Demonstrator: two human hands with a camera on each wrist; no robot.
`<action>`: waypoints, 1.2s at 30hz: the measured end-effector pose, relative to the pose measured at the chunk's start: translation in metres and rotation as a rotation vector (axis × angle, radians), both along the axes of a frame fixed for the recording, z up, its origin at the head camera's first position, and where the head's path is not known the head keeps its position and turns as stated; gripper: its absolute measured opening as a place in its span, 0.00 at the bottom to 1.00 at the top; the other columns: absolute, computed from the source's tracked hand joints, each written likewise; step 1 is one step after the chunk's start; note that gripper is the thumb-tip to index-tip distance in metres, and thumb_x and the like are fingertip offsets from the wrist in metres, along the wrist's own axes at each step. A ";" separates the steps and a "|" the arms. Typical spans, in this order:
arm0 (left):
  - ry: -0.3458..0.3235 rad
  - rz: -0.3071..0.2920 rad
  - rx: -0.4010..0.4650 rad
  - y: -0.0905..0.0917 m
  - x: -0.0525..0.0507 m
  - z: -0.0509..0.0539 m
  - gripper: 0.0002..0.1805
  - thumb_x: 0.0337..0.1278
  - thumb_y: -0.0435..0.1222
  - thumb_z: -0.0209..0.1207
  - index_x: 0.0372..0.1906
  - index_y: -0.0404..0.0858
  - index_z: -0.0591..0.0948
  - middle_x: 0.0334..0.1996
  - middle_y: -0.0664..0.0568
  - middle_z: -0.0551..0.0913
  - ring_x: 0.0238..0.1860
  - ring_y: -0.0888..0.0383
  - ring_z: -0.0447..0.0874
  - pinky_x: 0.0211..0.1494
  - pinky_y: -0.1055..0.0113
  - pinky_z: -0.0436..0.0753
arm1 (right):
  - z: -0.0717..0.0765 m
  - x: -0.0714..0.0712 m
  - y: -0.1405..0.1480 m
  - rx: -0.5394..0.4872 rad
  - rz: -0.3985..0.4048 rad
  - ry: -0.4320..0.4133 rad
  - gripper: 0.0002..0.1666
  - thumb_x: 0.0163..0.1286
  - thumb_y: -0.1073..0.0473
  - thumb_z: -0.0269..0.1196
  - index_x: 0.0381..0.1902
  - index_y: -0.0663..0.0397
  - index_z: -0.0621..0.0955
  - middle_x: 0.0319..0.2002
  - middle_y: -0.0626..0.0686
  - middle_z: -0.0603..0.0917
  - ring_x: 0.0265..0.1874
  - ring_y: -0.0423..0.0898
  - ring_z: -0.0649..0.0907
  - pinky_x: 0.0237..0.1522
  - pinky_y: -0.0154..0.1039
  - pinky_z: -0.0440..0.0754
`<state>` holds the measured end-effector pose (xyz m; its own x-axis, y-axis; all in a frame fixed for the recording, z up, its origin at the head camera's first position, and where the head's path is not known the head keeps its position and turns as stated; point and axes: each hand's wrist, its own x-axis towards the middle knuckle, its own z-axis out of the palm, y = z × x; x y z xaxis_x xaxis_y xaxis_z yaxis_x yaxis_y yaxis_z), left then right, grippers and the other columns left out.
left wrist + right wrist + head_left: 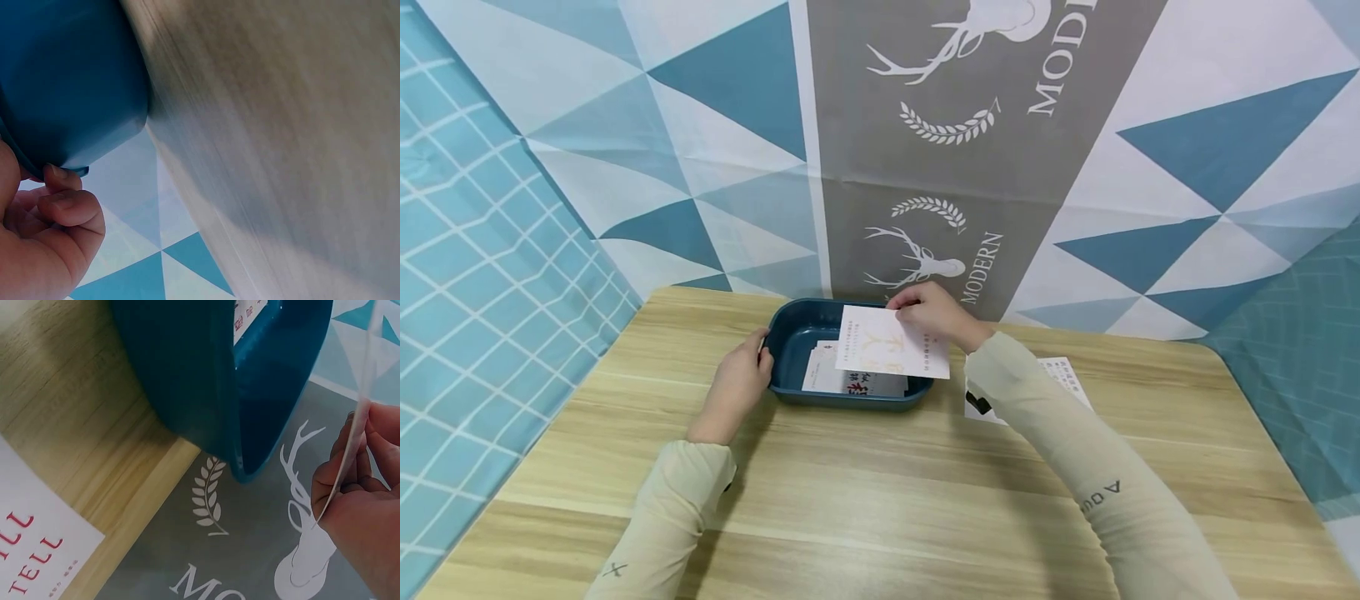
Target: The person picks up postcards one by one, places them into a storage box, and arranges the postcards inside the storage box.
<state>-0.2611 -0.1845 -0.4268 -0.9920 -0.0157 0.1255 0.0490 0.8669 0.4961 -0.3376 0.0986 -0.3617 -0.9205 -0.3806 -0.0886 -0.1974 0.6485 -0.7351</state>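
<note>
The left hand (pixel 739 379) grips the left rim of a dark blue tray (pixel 842 400); in the left wrist view its curled fingers (pixel 61 203) hold the rim of the tray (pixel 69 81). Pinched by its edge in the right hand (pixel 936 315), a white card with pale yellow characters (pixel 887 343) hangs over the tray's right part. The right wrist view shows that card (pixel 359 425) edge-on in the right hand (pixel 362 469), beside the tray (pixel 187 375). Inside the tray lie several cards (pixel 831 375), partly hidden under the held one.
Another white card (pixel 1067 379) lies on the wooden table (pixel 865 492) right of the tray, partly covered by the right sleeve; the right wrist view shows a card with red letters (pixel 37 537). A patterned cloth wall (pixel 910 167) stands close behind the tray.
</note>
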 end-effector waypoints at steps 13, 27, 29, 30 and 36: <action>0.015 0.012 0.003 0.000 0.000 -0.002 0.23 0.67 0.33 0.41 0.64 0.26 0.65 0.50 0.28 0.77 0.46 0.38 0.80 0.51 0.46 0.76 | -0.001 0.001 -0.017 0.012 0.019 -0.001 0.14 0.65 0.63 0.55 0.44 0.55 0.84 0.46 0.54 0.82 0.42 0.46 0.75 0.48 0.37 0.72; 0.003 0.014 0.001 0.000 0.000 -0.001 0.23 0.68 0.33 0.42 0.64 0.27 0.65 0.49 0.29 0.78 0.44 0.41 0.80 0.49 0.47 0.77 | -0.011 0.002 -0.030 -0.025 0.003 -0.033 0.13 0.66 0.63 0.54 0.43 0.55 0.83 0.44 0.53 0.81 0.41 0.47 0.75 0.45 0.37 0.71; 0.005 0.014 0.002 0.000 0.000 -0.001 0.23 0.68 0.33 0.42 0.64 0.27 0.65 0.49 0.28 0.78 0.44 0.40 0.80 0.49 0.47 0.77 | -0.013 0.002 -0.032 -0.031 -0.004 -0.035 0.12 0.66 0.64 0.55 0.43 0.55 0.84 0.43 0.53 0.81 0.40 0.47 0.75 0.44 0.36 0.71; 0.006 0.015 0.002 0.000 0.000 -0.001 0.23 0.67 0.33 0.42 0.64 0.27 0.65 0.49 0.28 0.78 0.44 0.40 0.80 0.50 0.46 0.77 | -0.014 0.002 -0.033 -0.032 -0.008 -0.037 0.12 0.66 0.64 0.55 0.43 0.55 0.84 0.43 0.53 0.81 0.40 0.47 0.75 0.43 0.36 0.71; 0.010 0.023 0.004 0.001 0.000 -0.002 0.23 0.67 0.33 0.43 0.64 0.27 0.65 0.51 0.28 0.77 0.48 0.38 0.79 0.52 0.46 0.76 | -0.020 0.001 -0.039 -0.032 -0.024 -0.030 0.12 0.66 0.64 0.55 0.43 0.55 0.84 0.42 0.53 0.81 0.39 0.47 0.75 0.42 0.36 0.71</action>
